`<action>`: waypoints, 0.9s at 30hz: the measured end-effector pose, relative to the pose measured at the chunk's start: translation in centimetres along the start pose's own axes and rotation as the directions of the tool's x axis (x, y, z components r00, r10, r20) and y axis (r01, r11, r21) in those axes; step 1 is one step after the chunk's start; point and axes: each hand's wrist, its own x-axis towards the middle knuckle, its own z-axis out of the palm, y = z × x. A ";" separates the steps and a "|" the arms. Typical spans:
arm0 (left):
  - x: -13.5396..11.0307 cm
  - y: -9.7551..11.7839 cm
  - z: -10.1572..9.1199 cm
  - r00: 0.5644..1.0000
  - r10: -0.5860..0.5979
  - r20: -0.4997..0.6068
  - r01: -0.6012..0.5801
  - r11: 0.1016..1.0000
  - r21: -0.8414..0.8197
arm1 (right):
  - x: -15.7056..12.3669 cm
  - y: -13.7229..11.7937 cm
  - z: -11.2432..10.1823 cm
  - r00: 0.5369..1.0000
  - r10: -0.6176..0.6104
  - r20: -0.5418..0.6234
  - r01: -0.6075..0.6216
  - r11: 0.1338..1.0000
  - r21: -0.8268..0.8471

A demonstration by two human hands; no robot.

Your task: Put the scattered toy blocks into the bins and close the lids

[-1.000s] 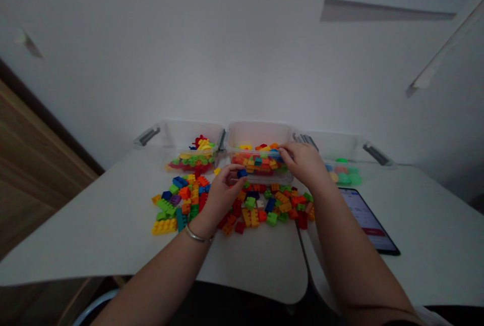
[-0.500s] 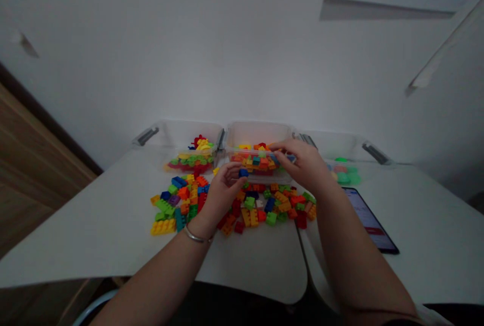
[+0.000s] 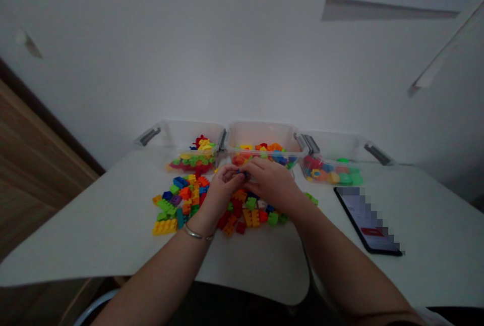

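Note:
My left hand [image 3: 220,189] and my right hand [image 3: 273,183] meet above a heap of loose coloured bricks [image 3: 189,199] on the white table [image 3: 94,235]. Both pinch together around a small blue brick [image 3: 242,173] held between their fingertips. A silver bangle [image 3: 195,235] circles my left wrist. Just behind the hands stands the middle clear tub [image 3: 260,134], filled with mixed bricks.
A left clear tub [image 3: 177,134] holds red, yellow and green pieces. A right clear tub [image 3: 340,147] holds round coloured pieces. A phone [image 3: 368,220] with a lit screen lies on the table at right. A wooden panel [image 3: 30,159] stands at far left.
My right hand has left the middle tub and come down to the left, joining my left hand at the blue brick. The left hand has barely moved.

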 end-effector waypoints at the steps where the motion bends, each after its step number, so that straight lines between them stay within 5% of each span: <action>1: 0.0 -0.1 0.0 1.000 0.008 -0.004 -0.008 1.000 0.011 | 0.0 -0.1 0.3 1.000 -0.001 -0.009 0.001 1.000 -0.014; 13: -0.5 0.6 0.0 0.999 0.014 -0.046 -0.016 0.999 -0.041 | 0.0 0.3 0.2 0.981 0.039 -0.190 -0.038 0.999 0.010; 21: -0.8 0.7 -0.3 0.989 0.112 -0.097 -0.106 0.992 0.071 | -0.8 4.3 -2.3 0.857 0.182 -0.481 -0.250 0.965 -0.080; 24: -0.7 1.0 -0.1 0.985 0.085 -0.152 -0.077 0.995 0.061 | -0.8 5.5 -2.2 0.833 0.278 -0.478 -0.352 0.934 -0.069; 27: -0.6 1.2 0.1 0.975 0.046 -0.219 -0.045 0.999 0.009 | -0.5 6.1 -1.5 0.874 0.273 -0.403 -0.326 0.943 -0.068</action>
